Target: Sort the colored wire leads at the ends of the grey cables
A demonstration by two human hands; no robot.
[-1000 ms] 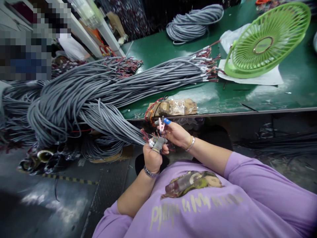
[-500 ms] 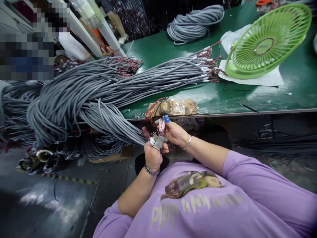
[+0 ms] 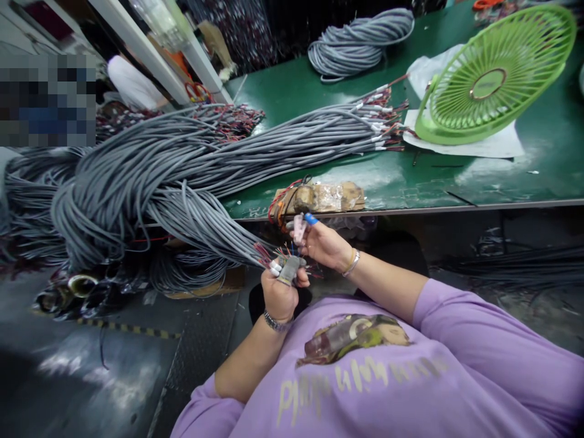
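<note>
My left hand (image 3: 279,292) is closed around the ends of a bunch of grey cables (image 3: 214,228), just below the bench edge; thin red and coloured wire ends stick out past its taped thumb. My right hand (image 3: 323,243) is right beside it, fingers pinched on a small pink clip-like tool (image 3: 298,228), with blue tape on one fingertip. The cable bunch runs left into a large heap of grey cables (image 3: 137,176) draped over the green bench (image 3: 502,176).
A green fan (image 3: 495,73) lies tilted on white paper at the right of the bench. A coiled grey cable bundle (image 3: 358,42) sits at the back. A taped brown block with red wires (image 3: 319,198) rests at the bench edge. Dark floor lies below left.
Both hands stayed almost in place. The right hand shifted slightly and the pink tool tilted; the left hand dropped a little with the cable ends.
</note>
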